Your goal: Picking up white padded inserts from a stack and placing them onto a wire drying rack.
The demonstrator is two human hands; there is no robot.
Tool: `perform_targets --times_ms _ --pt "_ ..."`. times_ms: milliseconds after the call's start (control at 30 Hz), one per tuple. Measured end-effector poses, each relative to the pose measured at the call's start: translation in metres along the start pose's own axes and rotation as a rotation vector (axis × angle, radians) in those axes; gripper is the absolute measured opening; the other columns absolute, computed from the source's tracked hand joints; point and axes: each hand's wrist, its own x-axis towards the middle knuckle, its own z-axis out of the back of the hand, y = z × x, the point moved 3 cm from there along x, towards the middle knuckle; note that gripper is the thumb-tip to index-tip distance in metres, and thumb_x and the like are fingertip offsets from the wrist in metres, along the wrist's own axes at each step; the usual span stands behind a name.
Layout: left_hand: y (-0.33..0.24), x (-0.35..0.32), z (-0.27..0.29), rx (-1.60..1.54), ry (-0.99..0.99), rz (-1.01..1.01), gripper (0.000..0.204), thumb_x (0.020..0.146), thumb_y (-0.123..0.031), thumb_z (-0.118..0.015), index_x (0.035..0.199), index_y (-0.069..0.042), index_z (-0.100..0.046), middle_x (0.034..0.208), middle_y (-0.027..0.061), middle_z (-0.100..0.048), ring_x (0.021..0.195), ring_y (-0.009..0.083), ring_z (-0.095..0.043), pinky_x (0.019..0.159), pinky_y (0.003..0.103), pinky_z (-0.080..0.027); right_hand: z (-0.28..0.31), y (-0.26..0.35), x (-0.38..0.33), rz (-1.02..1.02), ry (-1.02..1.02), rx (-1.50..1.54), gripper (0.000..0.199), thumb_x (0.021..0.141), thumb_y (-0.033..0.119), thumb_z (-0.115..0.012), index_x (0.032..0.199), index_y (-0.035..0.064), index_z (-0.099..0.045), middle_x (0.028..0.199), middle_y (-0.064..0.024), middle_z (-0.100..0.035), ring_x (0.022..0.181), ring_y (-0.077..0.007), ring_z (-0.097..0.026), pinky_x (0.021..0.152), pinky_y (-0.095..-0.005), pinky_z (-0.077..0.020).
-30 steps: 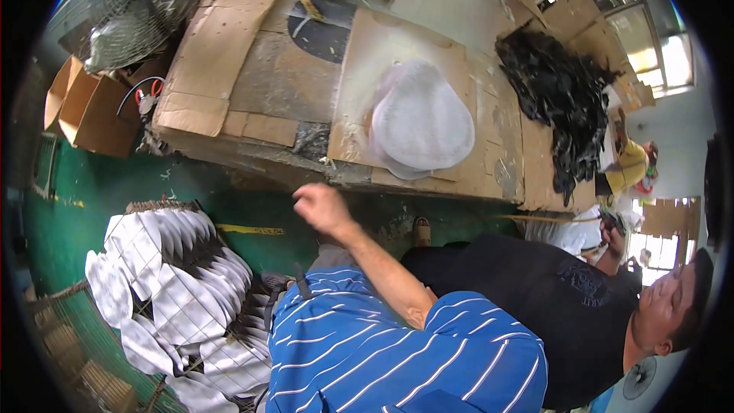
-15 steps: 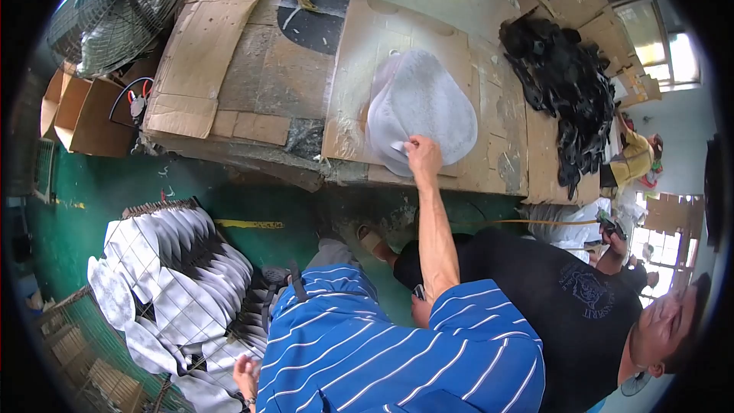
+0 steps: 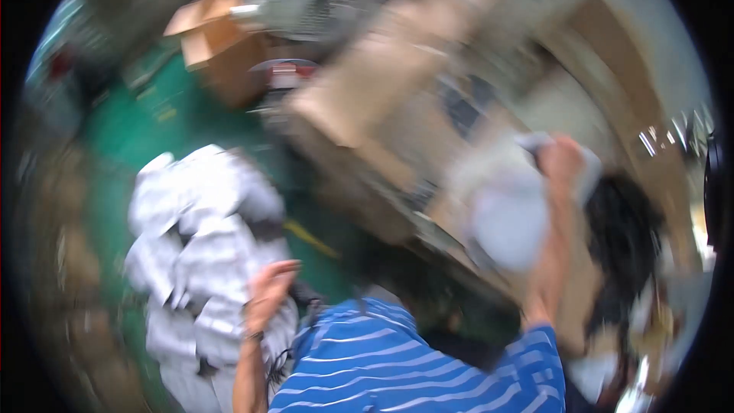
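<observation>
Below, green floor (image 3: 145,130), cardboard-covered table (image 3: 359,99), open box (image 3: 218,38)

Motion blur softens every colour. A pale grey-white sheet (image 3: 512,222) is held in the right grip (image 3: 562,160) over a brown cardboard tabletop (image 3: 367,99). Just beside the left grip (image 3: 269,287), a white pile with dark bands (image 3: 202,245) is seen on a green floor (image 3: 145,122). Below both grips, a blue shirt with white stripes (image 3: 405,367) is shown.
</observation>
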Motion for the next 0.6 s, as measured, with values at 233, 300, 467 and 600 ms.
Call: perform_targets --times_ms 233,300,467,600 --pt "-0.032 0.01 -0.062 -0.274 0.358 -0.257 0.033 0.105 -0.026 -0.064 0.127 -0.002 -0.071 0.12 0.0125 -0.072 0.116 0.0238 -0.067 0.1 0.035 -0.054 0.118 0.177 -0.036 0.393 0.087 0.225 0.012 0.093 0.016 -0.069 0.101 0.0079 -0.071 0.1 -0.0122 -0.071 0.097 -0.0328 -0.069 0.085 -0.0443 -0.055" --pt "-0.01 0.011 -0.073 -0.569 0.482 -0.053 0.052 0.103 -0.041 -0.066 0.139 -0.003 -0.062 0.13 0.0112 -0.067 0.121 0.0234 -0.064 0.103 0.038 -0.053 0.154 0.247 -0.064 0.56 0.158 0.424 0.012 0.09 0.016 -0.072 0.099 0.0086 -0.072 0.095 -0.0132 -0.07 0.091 -0.033 -0.069 0.082 -0.0452 -0.0545" --pt "-0.004 -0.007 -0.032 -1.299 0.211 -0.095 0.084 0.095 -0.058 -0.07 0.153 -0.004 -0.043 0.145 0.012 -0.057 0.13 0.0249 -0.059 0.11 0.046 -0.05 0.221 0.393 -0.156 1.021 0.311 0.748 0.007 0.087 0.015 -0.071 0.09 0.0086 -0.074 0.087 -0.0128 -0.068 0.086 -0.0347 -0.067 0.077 -0.0474 -0.0536" --pt "0.022 -0.048 0.035 -1.539 -0.441 -0.19 0.051 0.102 -0.027 -0.067 0.144 -0.004 -0.05 0.134 0.0109 -0.064 0.128 0.0241 -0.061 0.109 0.044 -0.051 0.264 0.472 -0.228 1.313 0.38 0.937 0.009 0.087 0.014 -0.074 0.092 0.0072 -0.074 0.082 -0.0106 -0.065 0.083 -0.0317 -0.066 0.076 -0.0441 -0.0527"
